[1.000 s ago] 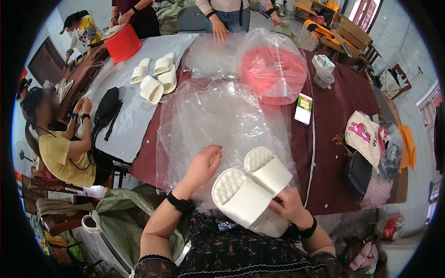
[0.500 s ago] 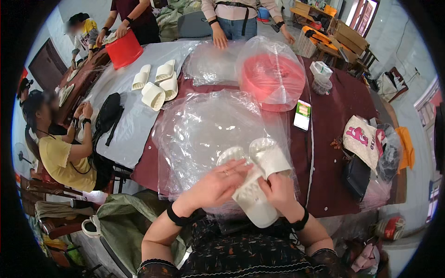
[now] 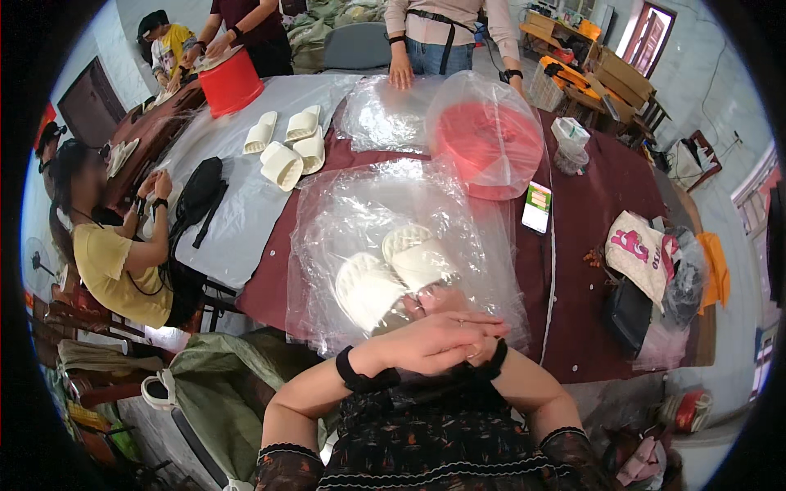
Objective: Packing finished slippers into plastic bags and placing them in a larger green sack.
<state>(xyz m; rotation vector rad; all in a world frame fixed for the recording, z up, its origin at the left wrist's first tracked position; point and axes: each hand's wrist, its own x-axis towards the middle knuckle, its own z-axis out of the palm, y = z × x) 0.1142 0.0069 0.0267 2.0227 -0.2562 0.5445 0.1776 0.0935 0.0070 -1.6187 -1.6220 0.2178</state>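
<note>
Two white slippers (image 3: 368,290) lie side by side, apparently within a clear plastic bag (image 3: 327,225) on top of a stack of such bags. My right hand (image 3: 434,299) reaches to their near ends and grips them; its fingers look hazy through the film. Across my right wrist lies my left hand (image 3: 438,342), fingers closed together at what seems to be the bag's near edge. The exact pinch is hidden.
A red tub in clear plastic (image 3: 491,147), a phone (image 3: 536,207) and a lidded jar (image 3: 570,147) stand beyond. More white slippers (image 3: 282,166) and a black bag (image 3: 196,196) lie left. Co-workers sit and stand around. A cloth pouch (image 3: 639,254) lies right.
The slippers have moved forward and left, from above the bags to under the film. My right hand has followed beneath my left, which has shifted right across the right wrist.
</note>
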